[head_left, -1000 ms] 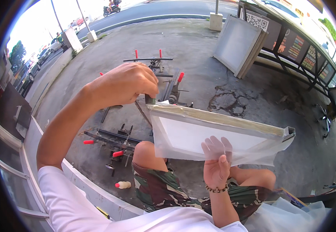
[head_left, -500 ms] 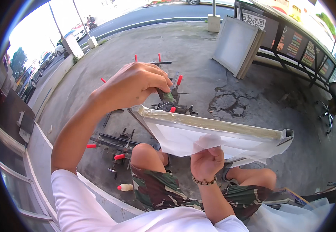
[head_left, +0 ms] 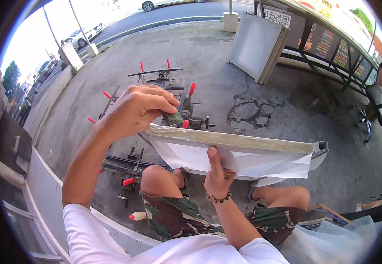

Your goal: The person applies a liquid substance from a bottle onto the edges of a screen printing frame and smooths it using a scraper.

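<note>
A metal-tube frame point(head_left: 239, 141) stands tilted on its edge before me, its top rail coated with yellowish, glue-like residue. White mesh point(head_left: 279, 163) drapes loosely down from that rail on my side. My left hand point(head_left: 142, 108) pinches a small flat dark-green piece point(head_left: 173, 118), perhaps a scraper, just above the frame's left corner. Thin strands show near that corner. My right hand point(head_left: 219, 178), with a beaded bracelet, grips the mesh below the middle of the rail, thumb in front and fingers partly hidden behind the sheer cloth.
Black clamping bars with red handles point(head_left: 192, 88) stand on the concrete beyond and left of the frame. A small bottle with a red cap point(head_left: 138, 216) lies by my knee. Stacked mesh frames point(head_left: 257, 46) lean against a bannered railing. Translucent sheeting point(head_left: 336, 242) is at lower right.
My right hand has shifted left and up along the mesh, its thumb now raised in front. The mesh hangs flatter. The left hand stays at the corner with the green piece.
</note>
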The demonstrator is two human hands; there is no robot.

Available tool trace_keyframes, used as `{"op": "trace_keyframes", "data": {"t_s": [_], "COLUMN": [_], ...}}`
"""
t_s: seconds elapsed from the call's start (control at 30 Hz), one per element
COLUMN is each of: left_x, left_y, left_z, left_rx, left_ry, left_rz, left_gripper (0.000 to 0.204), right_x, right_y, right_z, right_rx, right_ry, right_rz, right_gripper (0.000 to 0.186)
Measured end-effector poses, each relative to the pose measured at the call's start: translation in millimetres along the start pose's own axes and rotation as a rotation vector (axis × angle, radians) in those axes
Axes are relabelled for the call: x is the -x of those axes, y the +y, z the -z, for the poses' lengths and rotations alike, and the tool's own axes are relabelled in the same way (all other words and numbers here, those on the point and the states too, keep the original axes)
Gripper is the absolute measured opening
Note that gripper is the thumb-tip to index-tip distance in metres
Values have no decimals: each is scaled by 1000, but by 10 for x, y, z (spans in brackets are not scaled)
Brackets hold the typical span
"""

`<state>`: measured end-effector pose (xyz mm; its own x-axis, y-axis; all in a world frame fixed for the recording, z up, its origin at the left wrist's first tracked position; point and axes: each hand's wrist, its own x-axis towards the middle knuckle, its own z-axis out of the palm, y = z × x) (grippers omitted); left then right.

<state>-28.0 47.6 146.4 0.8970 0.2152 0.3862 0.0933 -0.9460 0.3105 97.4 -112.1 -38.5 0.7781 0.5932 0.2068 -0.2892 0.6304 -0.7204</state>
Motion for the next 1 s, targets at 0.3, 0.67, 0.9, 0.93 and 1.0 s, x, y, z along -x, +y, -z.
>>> {"op": "trace_keyframes", "data": {"t_s": [0.3,0.67,0.9,0.93,1.0], "left_x": [-539,-278,22,79,106], "left_y": [212,167,-38,-41,107], "left_z": [-398,-30,207,325,435], "left_rx": [168,51,-188,-276,-409], "left_ry": [-164,-255,-294,-320,-305], "left_rz": [-266,-87,-126,-129,-120], "left_gripper": [34,32,34,38,40], "right_x": [-2,-75,-26,-23,-46], "right_y": [31,39,58,56,66], "right_z": [65,99,77,70,79], "right_rx": [0,4,-20,-24,-36], "right_ry": [-39,-59,-33,-26,-30], "right_rz": [11,41,8,12,14], "right_gripper": [19,21,27,27,26]}}
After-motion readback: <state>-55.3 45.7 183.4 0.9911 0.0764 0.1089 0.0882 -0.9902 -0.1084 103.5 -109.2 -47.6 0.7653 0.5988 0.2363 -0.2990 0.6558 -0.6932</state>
